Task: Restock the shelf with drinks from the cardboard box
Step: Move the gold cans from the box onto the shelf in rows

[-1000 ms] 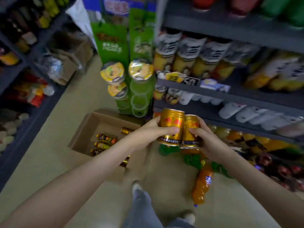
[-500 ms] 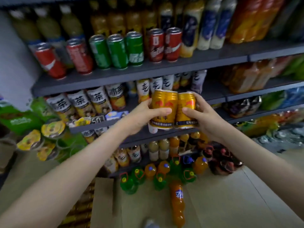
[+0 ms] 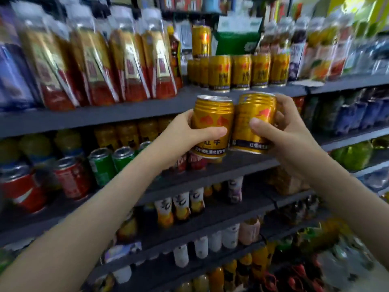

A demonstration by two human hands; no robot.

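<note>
My left hand [image 3: 181, 135] grips a gold drink can [image 3: 212, 116], thumb across its front. My right hand [image 3: 282, 133] grips a second gold can [image 3: 255, 114], tilted slightly and touching the first. Both cans hang in the air just below the front edge of a dark grey shelf [image 3: 130, 111]. On that shelf stands a row of matching gold cans [image 3: 240, 72], with one more gold can [image 3: 201, 41] stacked on top at the left. The cardboard box is out of view.
Red-and-gold bottles [image 3: 101, 60] fill the shelf left of the gold cans; pale bottles [image 3: 320, 55] stand to their right. A lower shelf holds red cans [image 3: 69, 178] and green cans [image 3: 111, 163]. Below are white and orange bottles [image 3: 183, 205].
Both hands have lifted the two gold cans from above the box on the floor to the upper shelf. The view has swung upward and the box has left the frame.
</note>
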